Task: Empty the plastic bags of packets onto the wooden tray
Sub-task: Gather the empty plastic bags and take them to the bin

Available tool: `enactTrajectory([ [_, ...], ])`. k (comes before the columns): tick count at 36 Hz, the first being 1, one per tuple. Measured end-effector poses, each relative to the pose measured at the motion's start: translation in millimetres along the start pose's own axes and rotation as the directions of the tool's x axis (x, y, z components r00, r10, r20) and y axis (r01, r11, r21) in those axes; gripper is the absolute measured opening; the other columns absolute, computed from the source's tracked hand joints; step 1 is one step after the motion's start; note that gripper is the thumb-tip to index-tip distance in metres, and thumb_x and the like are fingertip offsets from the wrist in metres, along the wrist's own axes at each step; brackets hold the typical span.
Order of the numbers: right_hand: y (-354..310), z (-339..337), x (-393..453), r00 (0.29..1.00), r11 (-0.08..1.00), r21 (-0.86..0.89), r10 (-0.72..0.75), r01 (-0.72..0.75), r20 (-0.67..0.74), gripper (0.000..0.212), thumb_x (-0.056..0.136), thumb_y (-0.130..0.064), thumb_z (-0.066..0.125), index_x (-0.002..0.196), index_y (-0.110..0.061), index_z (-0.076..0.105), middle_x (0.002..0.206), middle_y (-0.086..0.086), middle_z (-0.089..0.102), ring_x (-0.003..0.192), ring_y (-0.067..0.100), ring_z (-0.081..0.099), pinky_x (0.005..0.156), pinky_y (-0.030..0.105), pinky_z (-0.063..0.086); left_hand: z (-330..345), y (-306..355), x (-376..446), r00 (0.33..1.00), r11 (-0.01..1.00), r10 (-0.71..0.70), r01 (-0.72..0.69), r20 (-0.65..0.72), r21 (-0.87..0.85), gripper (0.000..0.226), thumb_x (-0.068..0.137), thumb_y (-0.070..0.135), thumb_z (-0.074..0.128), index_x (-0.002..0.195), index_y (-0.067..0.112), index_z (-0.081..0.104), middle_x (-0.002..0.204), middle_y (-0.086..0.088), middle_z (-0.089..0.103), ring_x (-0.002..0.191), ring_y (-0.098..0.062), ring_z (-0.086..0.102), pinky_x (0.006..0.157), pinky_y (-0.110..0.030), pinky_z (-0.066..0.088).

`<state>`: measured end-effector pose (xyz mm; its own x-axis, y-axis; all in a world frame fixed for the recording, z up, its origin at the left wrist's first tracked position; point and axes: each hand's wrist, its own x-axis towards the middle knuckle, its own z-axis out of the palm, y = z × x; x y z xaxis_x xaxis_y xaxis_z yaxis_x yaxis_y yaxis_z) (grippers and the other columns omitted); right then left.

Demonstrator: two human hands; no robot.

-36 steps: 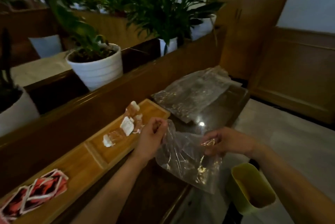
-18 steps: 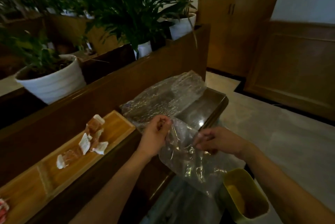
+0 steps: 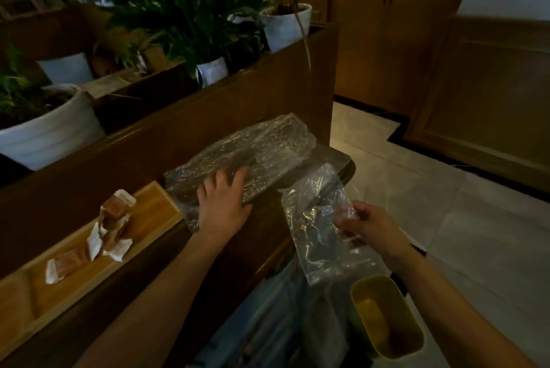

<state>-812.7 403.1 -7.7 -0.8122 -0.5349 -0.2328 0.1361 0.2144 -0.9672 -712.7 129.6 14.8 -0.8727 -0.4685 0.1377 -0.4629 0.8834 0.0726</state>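
A clear, empty-looking plastic bag (image 3: 318,227) hangs off the counter's right end, and my right hand (image 3: 369,226) pinches its right edge. My left hand (image 3: 221,204) lies flat with spread fingers on the near edge of a larger crumpled plastic bag (image 3: 253,150) that rests on the dark counter top. Left of it sits the wooden tray (image 3: 154,204), with several brown-and-white packets (image 3: 110,227) lying in its right compartment.
A yellow-green bin (image 3: 387,317) stands on the floor below my right hand. A wooden partition (image 3: 178,135) with white potted plants (image 3: 53,129) runs behind the counter. Pale tiled floor (image 3: 446,204) lies to the right.
My left hand let go of the small bag and moved up onto the large bag on the counter. The right hand now holds the small bag alone. The view swung to the right.
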Motion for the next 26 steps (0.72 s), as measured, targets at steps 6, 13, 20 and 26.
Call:
enactTrajectory([
  [6, 5, 1, 5, 0.997, 0.997, 0.083, 0.012, -0.005, -0.080, 0.014, 0.083, -0.011, 0.072, 0.093, -0.021, 0.072, 0.071, 0.001, 0.074, 0.059, 0.012, 0.068, 0.049, 0.022, 0.051, -1, -7, 10, 0.997, 0.999, -0.023, 0.020, 0.070, 0.048, 0.075, 0.089, 0.027, 0.062, 0.151, 0.029, 0.018, 0.147, -0.017, 0.040, 0.132, -0.040, 0.042, 0.105, -0.057, 0.038],
  [13, 6, 2, 6, 0.984, 0.992, 0.125, 0.020, 0.002, -0.175, 0.019, 0.086, -0.008, 0.069, 0.098, -0.022, 0.070, 0.070, -0.001, 0.074, 0.062, 0.014, 0.068, 0.053, 0.026, 0.052, 6, -14, 13, 0.998, 0.996, 0.015, -0.020, 0.062, 0.083, 0.047, 0.095, 0.017, 0.054, 0.140, 0.023, 0.042, 0.132, -0.006, 0.056, 0.106, -0.029, 0.063, 0.075, -0.043, 0.055],
  [20, 9, -3, -7, 0.962, 0.991, 0.129, -0.005, 0.042, -0.274, 0.014, 0.087, -0.009, 0.066, 0.101, -0.005, 0.067, 0.087, 0.019, 0.071, 0.070, 0.023, 0.066, 0.061, 0.033, 0.054, 11, -13, 22, 0.993, 0.992, 0.085, -0.092, -0.088, -0.087, 0.029, 0.095, 0.011, 0.053, 0.122, 0.019, 0.061, 0.104, -0.008, 0.070, 0.084, -0.030, 0.069, 0.065, -0.041, 0.056],
  [26, 13, -13, -22, 0.921, 0.985, 0.163, 0.019, 0.049, -0.390, 0.013, 0.089, -0.009, 0.064, 0.101, -0.005, 0.067, 0.082, 0.014, 0.071, 0.063, 0.017, 0.067, 0.054, 0.025, 0.055, 19, 14, 40, 0.967, 0.914, 0.154, -0.217, -0.202, -0.343, 0.011, 0.096, 0.017, 0.056, 0.101, 0.023, 0.063, 0.087, 0.010, 0.059, 0.073, -0.011, 0.058, 0.054, -0.024, 0.038],
])
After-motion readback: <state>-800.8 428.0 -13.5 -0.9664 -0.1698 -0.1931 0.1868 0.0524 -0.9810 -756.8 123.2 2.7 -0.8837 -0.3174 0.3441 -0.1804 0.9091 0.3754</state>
